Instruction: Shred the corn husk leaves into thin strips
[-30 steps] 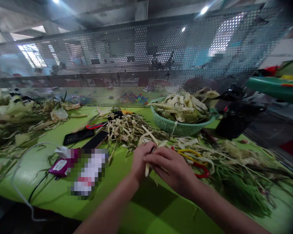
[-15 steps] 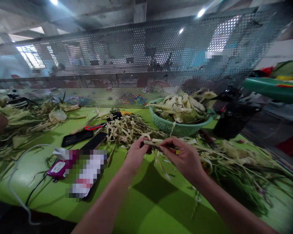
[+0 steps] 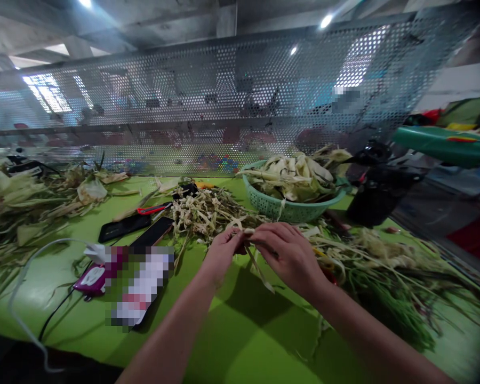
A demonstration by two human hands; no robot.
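Right hand (image 3: 290, 256) nearer left hand (image 3: 220, 253) — green tabletop (image 3: 240, 344), perforated screen (image 3: 164, 90) behind.

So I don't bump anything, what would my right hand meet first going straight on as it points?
Probably your left hand, at the pale strip just ahead of the right hand; exact depth is unclear.

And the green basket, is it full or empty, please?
Full: pale husks fill the basket and heap above its rim. How deep they go inside cannot be told.

Husks (image 3: 300, 173) in basket (image 3: 294, 210), behind right hand (image 3: 285, 256).
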